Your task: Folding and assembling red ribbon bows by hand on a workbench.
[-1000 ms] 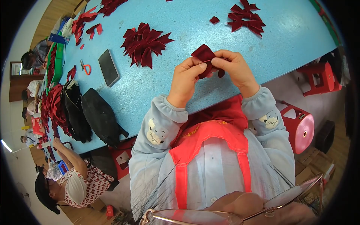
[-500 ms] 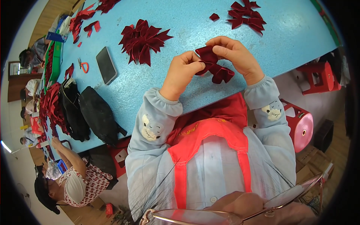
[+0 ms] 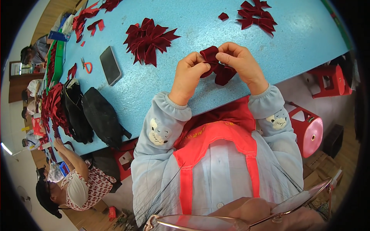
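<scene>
To my left, a dark rectangular phone [image 3: 110, 66] lies near a black fabric pouch [image 3: 102, 117]; to my right, a round-topped red plastic stool [image 3: 313, 136] stands near what may be a black crate [image 3: 333, 140].

Bare hands [image 3: 188, 77]: two. On table [image 3: 146, 86]: phone [image 3: 110, 65], one; orange-handled scissors [image 3: 84, 64], one pair; black pouches [image 3: 102, 115], two, near edge; dark red bow clusters [image 3: 149, 40], at least three. Beyond near edge, right: red stools [image 3: 313, 134], two.
</scene>
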A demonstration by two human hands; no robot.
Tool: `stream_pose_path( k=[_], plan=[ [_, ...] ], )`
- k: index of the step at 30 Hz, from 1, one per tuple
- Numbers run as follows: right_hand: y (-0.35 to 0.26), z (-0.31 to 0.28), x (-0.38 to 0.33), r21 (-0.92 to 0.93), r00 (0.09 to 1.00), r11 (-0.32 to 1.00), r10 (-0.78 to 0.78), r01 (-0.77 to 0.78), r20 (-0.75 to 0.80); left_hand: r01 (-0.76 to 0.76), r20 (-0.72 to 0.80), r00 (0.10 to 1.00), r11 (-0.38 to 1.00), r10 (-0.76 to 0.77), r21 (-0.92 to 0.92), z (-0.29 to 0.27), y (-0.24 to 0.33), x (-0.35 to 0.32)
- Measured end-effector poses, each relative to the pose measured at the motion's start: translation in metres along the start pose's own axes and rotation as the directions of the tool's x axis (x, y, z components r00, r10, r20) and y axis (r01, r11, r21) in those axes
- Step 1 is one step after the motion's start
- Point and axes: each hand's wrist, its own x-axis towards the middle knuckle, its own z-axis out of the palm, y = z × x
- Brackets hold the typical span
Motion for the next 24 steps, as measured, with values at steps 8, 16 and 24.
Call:
stream_pose_path(
  k=[8,16,24],
  plan=[
    [0.004,0.021,-0.003,0.274,0.969,0.948,-0.105,0.165,-0.222,0.164,0.009,0.985,0.925,-0.172,-0.342,0.014,0.01,-0.008],
    [0.003,0.015,-0.002,0.244,0.992,0.966,-0.063,0.089,-0.113,0.092,-0.032,0.994,0.947,-0.107,-0.308,0.014,-0.003,-0.007],
    [0.0,0.018,0.002,0.306,0.989,0.944,-0.091,0.122,-0.115,0.086,0.002,0.996,0.981,-0.087,-0.171,0.015,0.0,-0.008]
  ],
)
